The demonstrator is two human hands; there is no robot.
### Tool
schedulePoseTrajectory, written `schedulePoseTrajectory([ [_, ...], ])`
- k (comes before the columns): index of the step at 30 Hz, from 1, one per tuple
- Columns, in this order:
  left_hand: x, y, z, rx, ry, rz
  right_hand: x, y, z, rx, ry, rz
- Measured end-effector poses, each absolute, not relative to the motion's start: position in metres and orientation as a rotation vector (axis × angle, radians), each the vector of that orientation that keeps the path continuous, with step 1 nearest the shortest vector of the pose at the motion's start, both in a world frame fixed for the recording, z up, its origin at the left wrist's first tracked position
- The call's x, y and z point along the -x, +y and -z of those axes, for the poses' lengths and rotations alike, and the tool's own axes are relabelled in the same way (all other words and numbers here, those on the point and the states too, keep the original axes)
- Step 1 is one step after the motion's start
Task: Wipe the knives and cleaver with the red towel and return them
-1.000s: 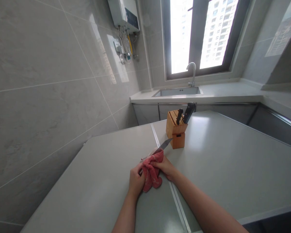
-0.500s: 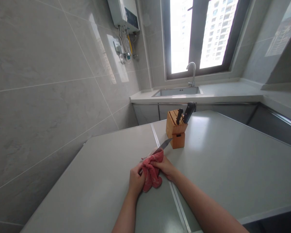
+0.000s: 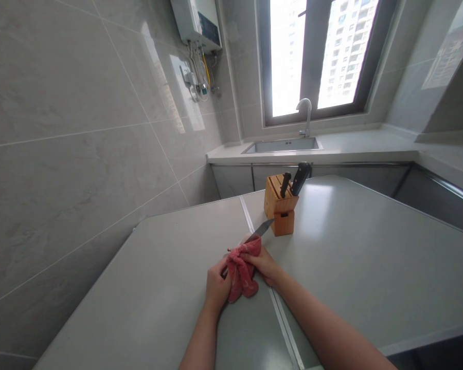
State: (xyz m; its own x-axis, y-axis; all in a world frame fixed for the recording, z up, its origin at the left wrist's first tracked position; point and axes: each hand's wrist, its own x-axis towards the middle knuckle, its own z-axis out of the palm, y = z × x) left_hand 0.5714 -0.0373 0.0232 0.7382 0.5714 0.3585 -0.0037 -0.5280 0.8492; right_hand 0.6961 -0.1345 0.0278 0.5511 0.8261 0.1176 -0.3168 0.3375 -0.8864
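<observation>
Low over the table, my left hand (image 3: 217,284) is closed round the handle of a knife (image 3: 263,227). The blade points up and to the right, its tip close to the wooden knife block (image 3: 284,223). A red cloth (image 3: 241,280) is wrapped over the middle of the blade and hangs down below it. My right hand (image 3: 265,264) pinches the cloth against the blade, thumb on top. Most of the knife's handle is hidden by my fingers and the cloth. Two black-handled knives (image 3: 301,179) stand in the block.
The pale table (image 3: 170,277) has a metal seam (image 3: 281,313) running through its middle. Beyond it is a counter with a sink (image 3: 283,146) and a faucet (image 3: 307,115) under a window. A tiled wall borders the left side, with a water heater (image 3: 200,25) mounted high.
The red cloth and my right hand have shifted very slightly up and right along the blade. The knife and my left hand hold nearly the same place.
</observation>
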Motion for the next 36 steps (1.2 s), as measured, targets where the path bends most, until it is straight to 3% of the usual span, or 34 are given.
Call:
schedulePoseTrajectory([
  [36,-0.571,-0.034,-0.013,-2.162,0.507,-0.747,-0.722,-0.137,-0.027,0.816,-0.475,-0.756],
])
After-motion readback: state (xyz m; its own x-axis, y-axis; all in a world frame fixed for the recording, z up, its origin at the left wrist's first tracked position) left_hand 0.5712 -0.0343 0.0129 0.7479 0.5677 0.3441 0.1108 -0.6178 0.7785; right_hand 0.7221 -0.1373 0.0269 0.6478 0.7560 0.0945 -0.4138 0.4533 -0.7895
